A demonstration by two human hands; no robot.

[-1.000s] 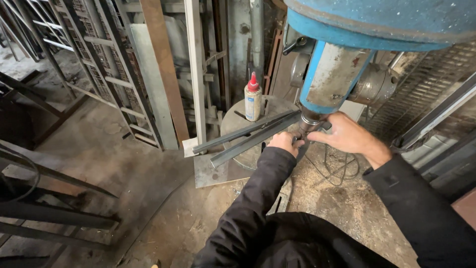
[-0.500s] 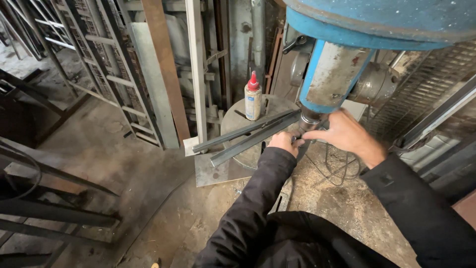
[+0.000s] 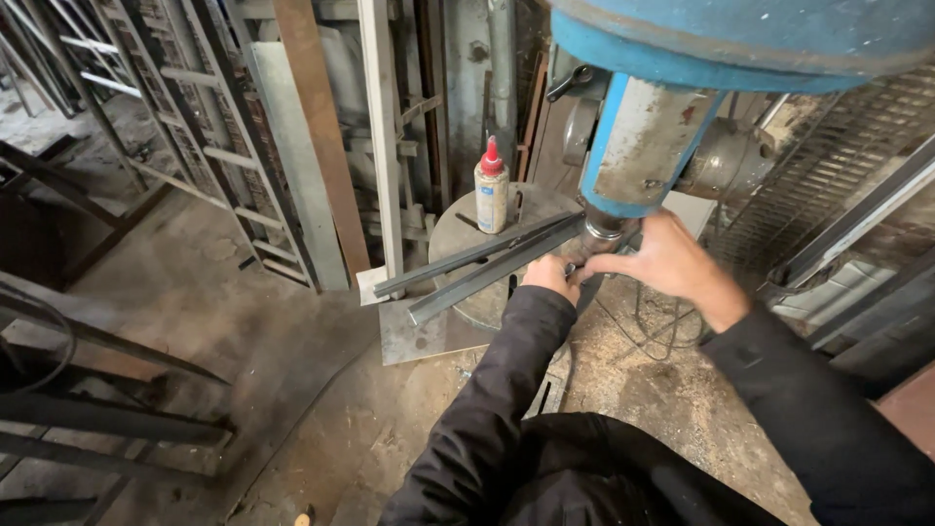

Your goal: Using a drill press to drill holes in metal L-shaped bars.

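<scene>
Head view: the right hand reaches under the blue drill press, its fingers curled narrow around the chuck at the foot of the spindle. The left hand sits just beside it, fingers closed on the near end of two long metal bars; how firmly it grips, I cannot tell. The bars lie side by side across the round worktop of the press, slanting away to the left and overhanging its edge. A plastic bottle with a red cap stands upright on the worktop behind them. Metal frames lean against the wall, and the floor is dusty concrete.
</scene>
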